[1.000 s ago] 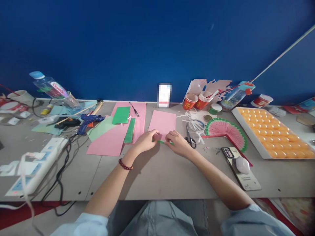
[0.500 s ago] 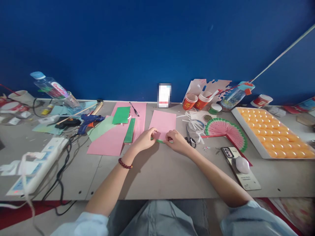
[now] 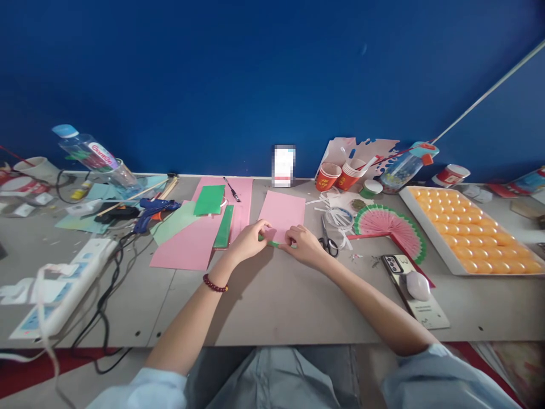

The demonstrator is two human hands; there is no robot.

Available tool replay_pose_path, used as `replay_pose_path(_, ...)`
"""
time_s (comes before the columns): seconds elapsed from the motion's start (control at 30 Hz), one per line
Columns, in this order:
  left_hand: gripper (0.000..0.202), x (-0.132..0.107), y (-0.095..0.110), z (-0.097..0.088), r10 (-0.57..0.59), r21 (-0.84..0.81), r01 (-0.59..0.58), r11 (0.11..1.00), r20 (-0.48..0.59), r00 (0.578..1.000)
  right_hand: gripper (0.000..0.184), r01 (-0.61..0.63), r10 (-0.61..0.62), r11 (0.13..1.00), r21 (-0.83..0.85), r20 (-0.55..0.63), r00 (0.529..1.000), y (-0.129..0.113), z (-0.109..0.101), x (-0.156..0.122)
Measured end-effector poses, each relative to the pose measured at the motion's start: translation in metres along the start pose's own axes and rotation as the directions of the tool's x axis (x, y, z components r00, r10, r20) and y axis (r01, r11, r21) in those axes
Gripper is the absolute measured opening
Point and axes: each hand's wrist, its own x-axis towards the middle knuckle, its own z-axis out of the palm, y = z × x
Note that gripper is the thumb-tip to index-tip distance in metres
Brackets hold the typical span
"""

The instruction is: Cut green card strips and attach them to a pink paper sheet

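A pink sheet of paper [image 3: 283, 209] lies on the grey table in front of me, with a narrow green edge [image 3: 273, 243] along its near side. My left hand [image 3: 249, 240] pinches the near left corner, thumb and fingers pressed together. At the near right corner, my right hand [image 3: 304, 245] grips the same edge with curled fingers. Both hands partly hide the green edge, so whether it is a fold or a separate strip I cannot tell. Black scissors [image 3: 329, 241] lie just right of my right hand.
A green strip [image 3: 224, 227], green paper [image 3: 209, 200] and a pen [image 3: 232, 190] lie to the left, with a blue glue gun [image 3: 154, 211] beyond. On the right are a pleated paper fan [image 3: 392, 224], a phone [image 3: 415, 289] and a tray of orange balls [image 3: 472, 227].
Both hands stay on the near edge of the pink sheet. The fingers shift only slightly; nothing is let go.
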Motion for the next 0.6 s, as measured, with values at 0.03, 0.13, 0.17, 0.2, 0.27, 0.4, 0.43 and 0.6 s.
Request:
replay_pose_path(0.03,0.026,0.000,0.000,0.000,0.004,-0.001,-0.004,1.000,-0.004,1.000,0.026,-0.009,0.009,1.000,-0.009,0.007,1.000,-0.001,0.000,0.000)
replay_pose_path(0.13,0.027,0.000,0.002,0.001,0.000,0.008,0.000,1.000,-0.018,1.000,0.028,-0.040,0.041,0.998,-0.044,0.025,0.999,-0.004,-0.001,0.003)
replay_pose_path(0.17,0.027,0.000,0.002,0.001,-0.004,0.019,0.005,1.000,-0.022,1.000,0.029,-0.053,0.055,0.997,-0.055,0.032,0.998,-0.005,-0.002,0.004)
replay_pose_path(0.2,0.027,0.000,0.003,0.000,-0.010,0.038,0.011,0.999,-0.027,1.000,0.031,-0.068,0.071,0.995,-0.067,0.040,0.997,-0.006,-0.003,0.005)
replay_pose_path(0.27,0.025,0.000,0.004,-0.001,-0.024,0.094,0.027,0.995,-0.036,0.999,0.033,-0.097,0.103,0.992,-0.086,0.060,0.993,-0.008,-0.005,0.008)
replay_pose_path(0.4,0.022,0.000,0.007,-0.002,-0.043,0.163,0.049,0.985,-0.041,0.998,0.036,-0.148,0.161,0.983,-0.112,0.119,0.980,-0.008,-0.010,0.017)
replay_pose_path(0.43,0.022,0.000,0.008,-0.002,-0.046,0.165,0.053,0.985,-0.044,0.998,0.036,-0.164,0.180,0.979,-0.120,0.139,0.974,-0.009,-0.012,0.019)
replay_pose_path(0.6,0.027,0.001,0.008,-0.002,-0.064,0.143,0.074,0.987,-0.070,0.995,0.039,-0.218,0.257,0.960,-0.174,0.250,0.934,-0.011,-0.021,0.030)
